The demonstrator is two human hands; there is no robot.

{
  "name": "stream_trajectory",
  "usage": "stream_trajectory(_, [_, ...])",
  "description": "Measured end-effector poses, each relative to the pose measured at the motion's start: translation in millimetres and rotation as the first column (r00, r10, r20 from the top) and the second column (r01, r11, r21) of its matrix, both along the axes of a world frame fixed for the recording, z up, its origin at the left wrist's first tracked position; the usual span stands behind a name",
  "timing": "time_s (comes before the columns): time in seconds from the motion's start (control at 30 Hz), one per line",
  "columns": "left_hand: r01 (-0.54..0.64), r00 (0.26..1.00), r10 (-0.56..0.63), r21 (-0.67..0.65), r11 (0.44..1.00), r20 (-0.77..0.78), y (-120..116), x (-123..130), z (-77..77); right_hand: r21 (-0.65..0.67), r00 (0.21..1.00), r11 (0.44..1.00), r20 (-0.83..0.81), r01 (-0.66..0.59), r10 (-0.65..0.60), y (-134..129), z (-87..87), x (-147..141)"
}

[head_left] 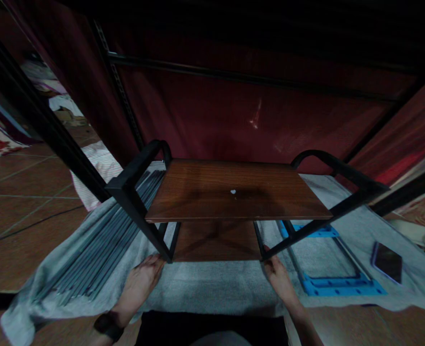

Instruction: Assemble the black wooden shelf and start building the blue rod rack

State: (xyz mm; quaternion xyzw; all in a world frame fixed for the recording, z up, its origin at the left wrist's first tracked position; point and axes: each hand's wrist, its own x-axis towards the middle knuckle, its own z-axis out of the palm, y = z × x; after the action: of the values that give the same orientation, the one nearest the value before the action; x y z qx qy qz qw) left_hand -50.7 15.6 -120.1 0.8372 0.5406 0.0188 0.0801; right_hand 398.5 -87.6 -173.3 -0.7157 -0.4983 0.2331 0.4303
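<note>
A small two-tier shelf rack (234,187) with brown wood-grain boards and a black metal frame stands in front of me on a grey cloth. My left hand (144,276) is at its lower left front corner, fingers curled against the base of the frame. At the lower right front corner, my right hand (276,274) holds the frame's base, its fingertips partly hidden behind the leg. The lower board (215,240) shows between the two legs. A small white mark sits on the upper board.
Left of the rack lies a bundle of grey metal rods (104,240). To the right are a blue plastic frame piece (342,287) and a phone (387,263) on the grey cloth (212,288). Black metal posts (42,105) and a dark red panel (212,115) enclose the space.
</note>
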Motion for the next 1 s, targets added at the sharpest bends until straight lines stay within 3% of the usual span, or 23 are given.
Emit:
stream_trajectory(0.3, [-0.062,0.996,0.065,-0.057,0.996,0.055,0,1,2.0,0.039,0.998,0.998,-0.025,-0.051,0.052,-1,2.7,-4])
stream_trajectory(0.4, [-0.128,0.98,0.141,-0.096,0.987,0.141,4,-2,6.3,0.05,0.999,0.998,-0.033,-0.038,0.04,-2,1.9,3])
stream_trajectory(0.47, [-0.178,0.94,0.201,-0.106,0.978,0.276,9,-4,16.3,0.072,0.998,0.997,-0.063,-0.01,0.015,-3,4.8,10])
stream_trajectory(0.57, [-0.234,0.784,0.252,-0.105,0.966,0.567,20,-1,47.0,0.127,0.996,0.992,-0.092,-0.001,0.013,-2,16.2,21])
stream_trajectory(0.7, [-0.334,0.44,0.282,-0.136,0.933,0.853,23,15,107.7,0.174,0.996,0.983,-0.055,-0.063,0.073,2,33.2,24])
stream_trajectory(0.77, [-0.33,0.277,0.249,-0.151,0.932,0.928,21,27,138.5,0.177,0.996,0.982,-0.048,-0.068,0.077,3,36.7,22])
stream_trajectory(0.87, [-0.285,0.147,0.155,-0.108,0.952,0.977,25,44,177.6,0.16,0.996,0.986,-0.067,-0.04,0.051,4,36.9,20])
stream_trajectory(1.0, [-0.28,-0.118,0.078,-0.109,0.954,0.99,64,59,213.9,0.153,0.985,0.988,-0.173,-0.001,0.028,5,43.2,21])
